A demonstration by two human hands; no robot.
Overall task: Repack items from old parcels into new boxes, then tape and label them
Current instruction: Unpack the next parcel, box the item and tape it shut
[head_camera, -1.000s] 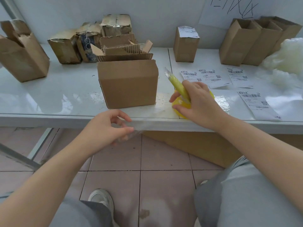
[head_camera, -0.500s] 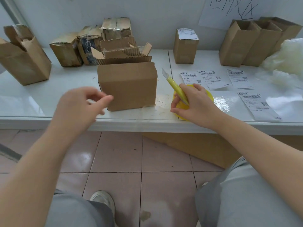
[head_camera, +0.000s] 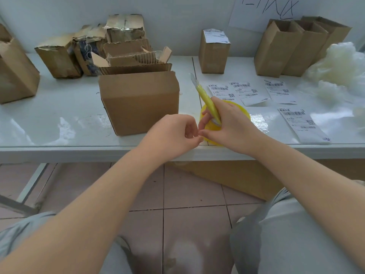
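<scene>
Swinging across from the left of the sealed box, the person's left hand [head_camera: 173,135] now meets the right hand [head_camera: 231,123] at the front edge of the white table [head_camera: 59,119]. The left fingers [head_camera: 190,128] are curled in, tips against the right thumb; whether they pinch a tape end cannot be told. The right hand has kept its place, its fingers grasping a yellow utility knife [head_camera: 207,95] with the blade pointing up and away, while the hand rests on a yellow tape roll [head_camera: 244,111] lying flat near the table's edge.

Just left of the roll stands the closed new box [head_camera: 138,101], plain brown and unlabelled. Behind it sits a torn-open old parcel [head_camera: 134,58], with more battered old parcels [head_camera: 59,58] along the wall; one shows dark printing that cannot be read.

Four loose shipping labels [head_camera: 246,91] lie on the table right of the knife, each with a barcode and a QR code, the text too small to read. A finished box [head_camera: 214,54] at the back carries such a label on its top. Empty new boxes [head_camera: 276,50] stand open at the far right beside white packing fill [head_camera: 341,70]. A sheet of paper [head_camera: 256,12] on the wall bears bold handwritten strokes, cut off and not legible.
</scene>
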